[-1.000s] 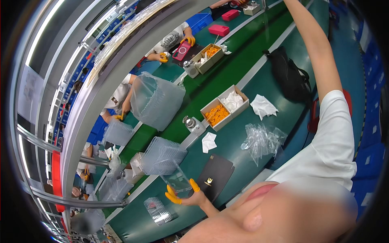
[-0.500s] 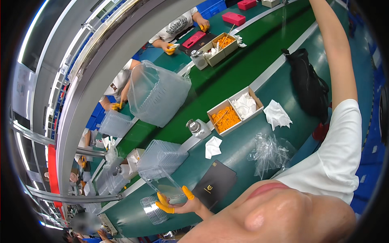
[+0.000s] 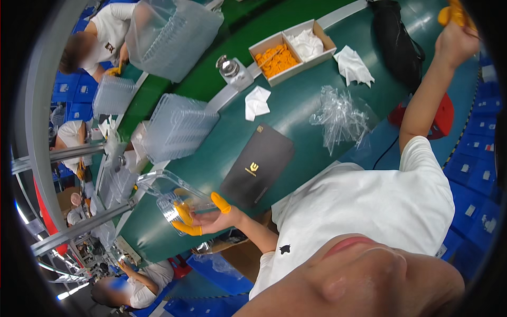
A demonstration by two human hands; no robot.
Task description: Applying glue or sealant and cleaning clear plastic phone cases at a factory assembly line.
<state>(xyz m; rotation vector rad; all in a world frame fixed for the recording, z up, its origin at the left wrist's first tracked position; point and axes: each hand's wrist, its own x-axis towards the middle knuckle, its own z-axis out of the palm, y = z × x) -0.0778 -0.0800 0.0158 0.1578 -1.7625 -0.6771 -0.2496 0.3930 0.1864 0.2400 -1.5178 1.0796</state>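
My left hand [image 3: 203,217], with yellow finger cots on thumb and fingers, grips a clear plastic tray [image 3: 161,181] by its near end. Beneath this tray, partly hidden, lie more clear plastic trays [image 3: 168,207] in a small stack. A flat black rectangular piece with a gold emblem [image 3: 259,164] rests on the bench to the right of the left hand. High at the far right, my right hand [image 3: 457,39] is raised past a black pouch [image 3: 396,42], its cot-covered fingers bent inward. Whatever may be between those fingers is hidden.
A tall stack of clear trays [image 3: 179,127] stands beyond my left hand. Near the conveyor [image 3: 240,26] are a pump bottle [image 3: 234,73] and a divided box [image 3: 274,79] of orange finger cots and white wipes. Crumpled clear film [image 3: 340,119] lies rightward. Co-workers sit at left.
The view has tilted, showing more of my torso and the floor. My right hand, out of the picture before, now shows at the upper right. The left hand keeps hold of the clear tray.
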